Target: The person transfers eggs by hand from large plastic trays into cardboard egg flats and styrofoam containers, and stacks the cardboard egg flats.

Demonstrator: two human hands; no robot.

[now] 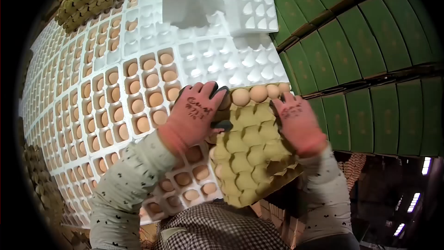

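Observation:
A yellowish pulp egg tray (pixel 249 157) lies tilted in front of me, its cups bare on the side I see. Brown eggs (pixel 258 94) show in a row past its far edge, and a few more peek out along its left side. My left hand (pixel 196 115), in a pink glove with dark fingertips, grips the far left edge, the thumb resting by the tray and the fingers reaching over the eggs. On the far right edge, my right hand (pixel 296 120) is curled round the tray, its fingertips close to the end eggs. Parts of both grips are hidden.
White foam trays (pixel 152 83) filled with brown eggs spread to the left. Unfilled white foam trays (pixel 222 60) lie ahead, with a white foam piece (pixel 254 2) on top. Stacked pulp trays (pixel 88 0) stand far left. Green boxes (pixel 356 51) line the right side.

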